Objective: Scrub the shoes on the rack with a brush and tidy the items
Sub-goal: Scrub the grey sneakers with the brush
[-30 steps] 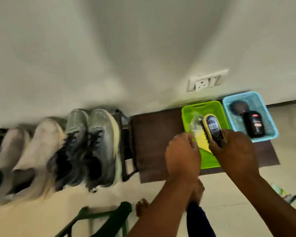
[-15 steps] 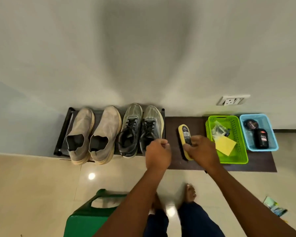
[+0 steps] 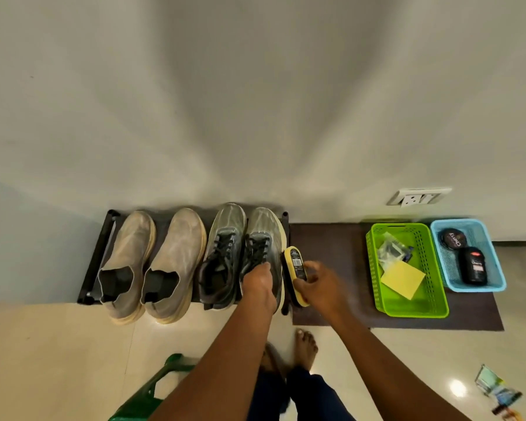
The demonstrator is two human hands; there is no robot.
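Note:
A low black rack (image 3: 95, 262) against the wall carries two beige slip-on shoes (image 3: 152, 262) on the left and two grey laced sneakers on the right. My left hand (image 3: 259, 284) grips the collar of the right grey sneaker (image 3: 264, 232). My right hand (image 3: 318, 284) holds a yellow shoe brush (image 3: 295, 265) upright, right beside that sneaker's outer side. The left grey sneaker (image 3: 222, 253) stands untouched next to it.
A dark mat (image 3: 325, 247) lies right of the rack. On it stand a green basket (image 3: 413, 308) with a yellow cloth and clear wrappers, and a blue basket (image 3: 495, 268) with a polish tin and a black bottle. A green stool (image 3: 152, 390) and my bare feet are below.
Both hands moved left from the green basket to the rack. The left hand took hold of the right grey sneaker, and the brush came up beside it.

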